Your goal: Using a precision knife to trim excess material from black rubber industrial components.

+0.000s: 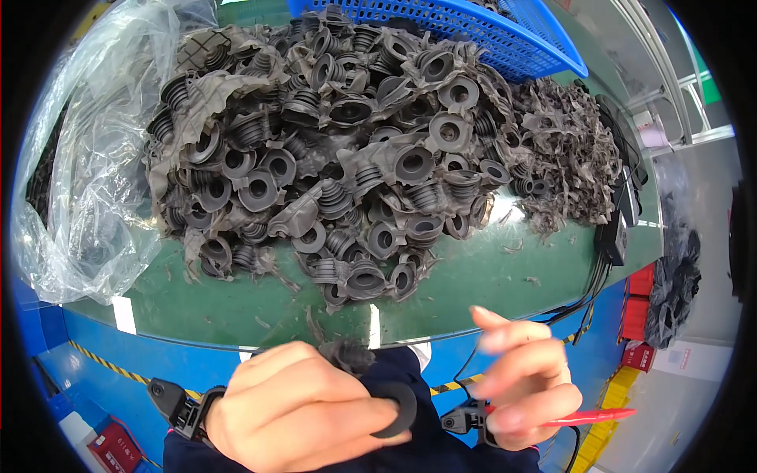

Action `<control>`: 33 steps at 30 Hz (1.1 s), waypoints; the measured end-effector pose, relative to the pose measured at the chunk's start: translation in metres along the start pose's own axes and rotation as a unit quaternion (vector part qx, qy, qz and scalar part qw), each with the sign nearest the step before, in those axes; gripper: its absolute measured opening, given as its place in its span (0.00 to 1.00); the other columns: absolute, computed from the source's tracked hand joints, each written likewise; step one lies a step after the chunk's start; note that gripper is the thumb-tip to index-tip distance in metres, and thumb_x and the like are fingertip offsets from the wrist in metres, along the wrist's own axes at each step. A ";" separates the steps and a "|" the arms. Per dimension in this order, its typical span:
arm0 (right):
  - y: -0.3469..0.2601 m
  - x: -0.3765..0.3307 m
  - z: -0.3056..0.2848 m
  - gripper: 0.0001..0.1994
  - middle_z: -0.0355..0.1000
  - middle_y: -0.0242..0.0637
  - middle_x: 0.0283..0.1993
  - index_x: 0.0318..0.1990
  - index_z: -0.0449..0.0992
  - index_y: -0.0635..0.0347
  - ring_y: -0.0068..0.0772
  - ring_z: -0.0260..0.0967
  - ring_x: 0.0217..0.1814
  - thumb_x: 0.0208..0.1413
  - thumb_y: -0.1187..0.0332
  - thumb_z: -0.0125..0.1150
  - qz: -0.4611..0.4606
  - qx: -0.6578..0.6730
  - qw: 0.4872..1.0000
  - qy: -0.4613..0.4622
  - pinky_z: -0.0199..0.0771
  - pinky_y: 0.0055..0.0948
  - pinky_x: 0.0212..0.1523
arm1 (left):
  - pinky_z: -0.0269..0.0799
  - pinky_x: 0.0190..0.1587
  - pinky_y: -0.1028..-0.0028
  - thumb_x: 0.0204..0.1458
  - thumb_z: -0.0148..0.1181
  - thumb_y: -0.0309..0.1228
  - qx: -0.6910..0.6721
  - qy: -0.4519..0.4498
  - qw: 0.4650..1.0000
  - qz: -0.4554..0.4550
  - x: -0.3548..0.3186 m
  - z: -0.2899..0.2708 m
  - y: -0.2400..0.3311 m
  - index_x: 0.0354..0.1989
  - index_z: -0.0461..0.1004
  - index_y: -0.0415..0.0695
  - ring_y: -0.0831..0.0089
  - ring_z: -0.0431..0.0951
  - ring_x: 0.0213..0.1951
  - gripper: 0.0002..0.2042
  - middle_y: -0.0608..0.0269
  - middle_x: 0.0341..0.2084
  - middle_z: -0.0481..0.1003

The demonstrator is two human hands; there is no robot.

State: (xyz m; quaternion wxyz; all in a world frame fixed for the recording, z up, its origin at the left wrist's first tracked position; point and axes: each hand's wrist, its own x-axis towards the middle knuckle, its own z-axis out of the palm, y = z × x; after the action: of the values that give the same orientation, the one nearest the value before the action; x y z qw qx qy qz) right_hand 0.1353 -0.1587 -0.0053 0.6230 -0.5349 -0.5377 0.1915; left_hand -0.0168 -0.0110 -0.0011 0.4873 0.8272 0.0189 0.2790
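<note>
Close to the table's front edge, my left hand (303, 410) is closed around a dark grey rubber bellows boot (398, 410). Its round flange shows beside my fingertips, and the rest is mostly covered by the hand. A scrap of grey rubber flash (347, 359) hangs just beyond my knuckles. To the right, my right hand (524, 382) is partly curled round a slim red pointed tool (599, 416), whose exact kind I cannot make out. The index finger sticks up, slightly blurred. In front of both hands lies a large heap of similar bellows boots (339, 158), many still joined by thin flash.
A pile of torn-off flash (564, 150) lies at the right of the green table (229, 303). Clear plastic bags (102, 158) cover the left side. A blue basket (505, 39) stands at the back. Black cables and adapters (615, 229) run along the right edge.
</note>
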 end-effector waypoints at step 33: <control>-0.004 0.013 0.036 0.17 0.70 0.51 0.35 0.38 0.69 0.73 0.37 0.71 0.35 0.35 0.82 0.62 0.123 0.229 0.964 0.055 0.71 0.27 0.34 | 0.52 0.19 0.82 0.37 0.61 0.31 -0.008 0.066 0.997 -0.040 0.012 -0.003 0.002 0.20 0.74 0.42 0.80 0.62 0.16 0.05 0.65 0.19 0.66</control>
State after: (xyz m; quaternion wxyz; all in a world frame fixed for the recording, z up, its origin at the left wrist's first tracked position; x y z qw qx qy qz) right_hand 0.1064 -0.1332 -0.0013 0.7291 -0.4498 -0.3743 0.3549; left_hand -0.0086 -0.0061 0.0074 0.5021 0.8019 0.0814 0.3133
